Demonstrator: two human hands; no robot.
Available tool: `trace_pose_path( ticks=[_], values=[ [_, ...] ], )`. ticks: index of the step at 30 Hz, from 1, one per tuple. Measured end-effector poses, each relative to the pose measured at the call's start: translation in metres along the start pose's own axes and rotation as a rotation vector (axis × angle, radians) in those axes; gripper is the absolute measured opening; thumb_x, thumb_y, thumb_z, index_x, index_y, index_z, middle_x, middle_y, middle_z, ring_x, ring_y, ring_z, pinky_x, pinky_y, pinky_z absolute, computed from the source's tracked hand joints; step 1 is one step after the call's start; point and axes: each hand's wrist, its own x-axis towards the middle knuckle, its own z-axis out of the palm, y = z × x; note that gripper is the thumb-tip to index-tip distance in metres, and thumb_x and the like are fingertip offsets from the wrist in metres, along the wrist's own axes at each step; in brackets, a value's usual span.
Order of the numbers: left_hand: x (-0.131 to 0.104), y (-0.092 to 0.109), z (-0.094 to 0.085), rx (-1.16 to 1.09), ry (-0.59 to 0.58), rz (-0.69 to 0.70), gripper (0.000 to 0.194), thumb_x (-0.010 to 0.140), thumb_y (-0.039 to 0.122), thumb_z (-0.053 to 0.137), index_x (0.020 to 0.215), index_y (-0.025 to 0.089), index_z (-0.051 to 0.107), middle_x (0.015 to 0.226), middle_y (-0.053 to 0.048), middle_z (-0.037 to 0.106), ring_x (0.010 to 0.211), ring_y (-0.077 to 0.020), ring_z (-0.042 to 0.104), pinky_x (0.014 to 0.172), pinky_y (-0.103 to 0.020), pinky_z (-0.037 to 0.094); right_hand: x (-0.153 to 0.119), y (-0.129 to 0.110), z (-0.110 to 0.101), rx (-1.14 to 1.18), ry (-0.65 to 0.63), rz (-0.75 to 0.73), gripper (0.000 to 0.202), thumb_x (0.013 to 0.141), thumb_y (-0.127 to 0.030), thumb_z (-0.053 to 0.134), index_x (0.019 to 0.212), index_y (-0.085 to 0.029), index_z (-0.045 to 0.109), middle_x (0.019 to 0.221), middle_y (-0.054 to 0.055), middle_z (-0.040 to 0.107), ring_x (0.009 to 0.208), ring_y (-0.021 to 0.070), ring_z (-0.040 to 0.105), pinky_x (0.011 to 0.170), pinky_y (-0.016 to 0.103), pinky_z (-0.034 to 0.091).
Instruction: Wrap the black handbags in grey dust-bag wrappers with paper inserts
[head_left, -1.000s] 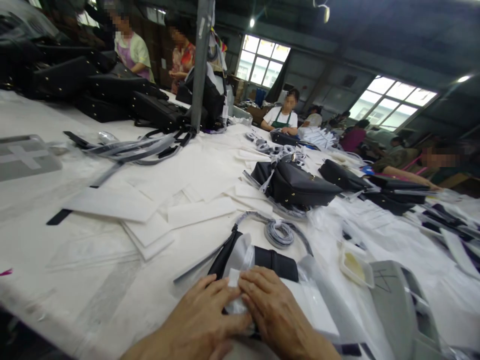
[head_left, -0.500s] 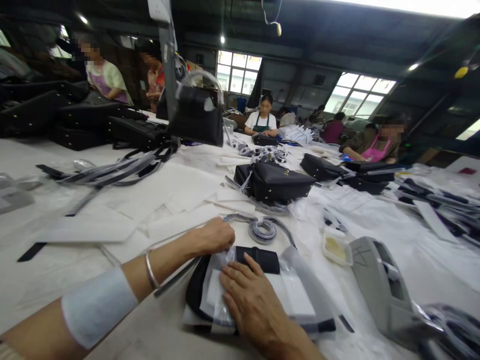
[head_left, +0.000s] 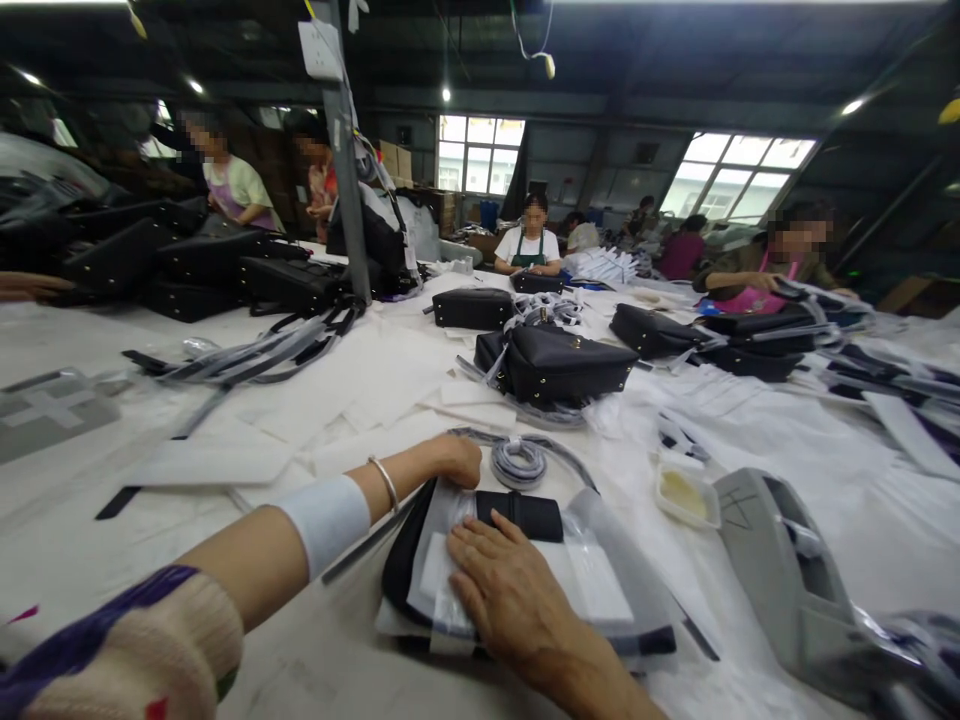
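Note:
A black bag [head_left: 397, 570] lies flat in front of me, with translucent sheeting and white padding [head_left: 592, 580] on top. A black strap piece [head_left: 529, 515] rests across its upper part. My right hand [head_left: 514, 590] lies on the padding, fingers stretched out, over a strip of clear film [head_left: 450, 605]. My left hand [head_left: 459, 462] is closed at the bag's upper left edge; what its fingers hold is hidden. Just beyond the bag sits a coil of wrapped strap [head_left: 519, 463].
On the right stand a grey tape dispenser [head_left: 780, 580] and a small plastic tray [head_left: 686, 497]. Further off lie black bags [head_left: 566, 365], loose straps [head_left: 262, 350] and white sheets [head_left: 210, 462]. A grey post [head_left: 352, 200] rises at the back left. Several co-workers [head_left: 529, 245] are around the table.
The black bag that was up beside the post is gone from there; one now sits on the table behind the middle bags. My hands stay nearly in place. The view has shifted slightly.

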Motion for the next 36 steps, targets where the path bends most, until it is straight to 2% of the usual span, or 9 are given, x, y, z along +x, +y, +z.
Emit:
trace_pose_path(
  ticks=[5, 10, 14, 20, 23, 26, 29, 33, 36],
  values=[
    [-0.015, 0.003, 0.006, 0.058, 0.043, 0.02, 0.034, 0.097, 0.037, 0.062, 0.124, 0.017, 0.058, 0.123, -0.009, 0.061, 0.103, -0.0225, 0.064, 0.086, -0.043, 0.056, 0.0, -0.001, -0.004, 0.04, 0.004, 0.022, 0.033, 0.099, -0.031, 0.051, 0.129, -0.023, 0.062, 0.136, 0.005, 0.064, 0.131, 0.0233, 0.054, 0.118, 0.047, 0.031],
    [-0.024, 0.013, 0.02, 0.129, 0.216, 0.021, 0.033, 0.096, 0.035, 0.062, 0.123, 0.016, 0.059, 0.124, -0.01, 0.061, 0.107, -0.0241, 0.063, 0.091, -0.046, 0.054, 0.002, -0.006, -0.007, 0.041, -0.013, 0.019, 0.032, 0.099, -0.028, 0.051, 0.128, -0.022, 0.063, 0.134, 0.007, 0.065, 0.131, 0.023, 0.054, 0.118, 0.049, 0.029],
    [-0.022, 0.023, 0.01, 0.15, 0.365, 0.043, 0.029, 0.095, 0.034, 0.064, 0.119, 0.016, 0.061, 0.124, -0.009, 0.061, 0.112, -0.0252, 0.061, 0.096, -0.049, 0.051, 0.006, -0.003, -0.012, 0.084, -0.034, 0.02, 0.034, 0.096, -0.025, 0.053, 0.129, -0.021, 0.063, 0.133, 0.009, 0.066, 0.13, 0.0251, 0.055, 0.116, 0.052, 0.033],
    [-0.068, 0.031, -0.021, 0.042, 0.538, 0.088, 0.026, 0.102, 0.017, 0.042, 0.116, 0.013, 0.064, 0.118, -0.012, 0.066, 0.115, -0.0238, 0.061, 0.1, -0.04, 0.045, -0.014, 0.013, -0.046, 0.231, 0.393, 0.077, 0.034, 0.1, -0.028, 0.047, 0.127, -0.019, 0.066, 0.132, 0.01, 0.066, 0.126, 0.0247, 0.059, 0.113, 0.049, 0.041],
    [-0.117, 0.039, -0.001, -0.035, 0.539, 0.192, 0.034, 0.104, 0.032, 0.043, 0.134, 0.021, 0.055, 0.131, -0.006, 0.064, 0.12, -0.0178, 0.06, 0.1, -0.029, 0.045, -0.031, 0.004, -0.053, 0.075, 0.332, 0.001, 0.038, 0.099, -0.025, 0.051, 0.134, -0.021, 0.061, 0.137, 0.01, 0.062, 0.131, 0.0254, 0.055, 0.116, 0.052, 0.037],
    [-0.153, 0.047, 0.037, -0.078, 0.456, 0.233, 0.056, 0.101, 0.05, 0.048, 0.143, 0.014, 0.047, 0.146, -0.015, 0.053, 0.136, -0.0265, 0.048, 0.112, -0.041, 0.036, -0.037, -0.01, -0.039, -0.066, 0.112, -0.024, 0.052, 0.093, -0.027, 0.062, 0.143, -0.018, 0.052, 0.145, 0.013, 0.054, 0.137, 0.0286, 0.048, 0.118, 0.056, 0.032],
    [-0.163, 0.052, 0.062, -0.102, 0.35, 0.192, 0.065, 0.101, 0.055, 0.045, 0.149, 0.012, 0.039, 0.154, -0.019, 0.039, 0.145, -0.0298, 0.035, 0.117, -0.05, 0.027, -0.034, -0.019, -0.022, -0.111, 0.011, 0.003, 0.06, 0.089, -0.031, 0.068, 0.145, -0.017, 0.049, 0.147, 0.013, 0.051, 0.139, 0.0305, 0.045, 0.118, 0.058, 0.029],
    [-0.163, 0.054, 0.055, -0.073, 0.387, 0.174, 0.061, 0.1, 0.048, 0.05, 0.148, 0.013, 0.041, 0.153, -0.018, 0.041, 0.144, -0.0292, 0.037, 0.117, -0.05, 0.029, -0.047, -0.023, -0.025, 0.042, 0.177, 0.041, 0.041, 0.091, -0.032, 0.064, 0.13, -0.019, 0.064, 0.136, 0.012, 0.063, 0.133, 0.0306, 0.051, 0.117, 0.059, 0.03],
    [-0.167, 0.059, 0.053, -0.006, 0.576, 0.219, 0.067, 0.095, 0.04, 0.061, 0.152, 0.017, 0.034, 0.156, -0.015, 0.038, 0.146, -0.0282, 0.032, 0.121, -0.051, 0.022, -0.083, -0.025, -0.029, 0.394, 0.439, 0.353, 0.034, 0.094, -0.047, 0.058, 0.106, -0.02, 0.075, 0.112, 0.012, 0.075, 0.112, 0.0302, 0.067, 0.104, 0.051, 0.049]
  ],
)
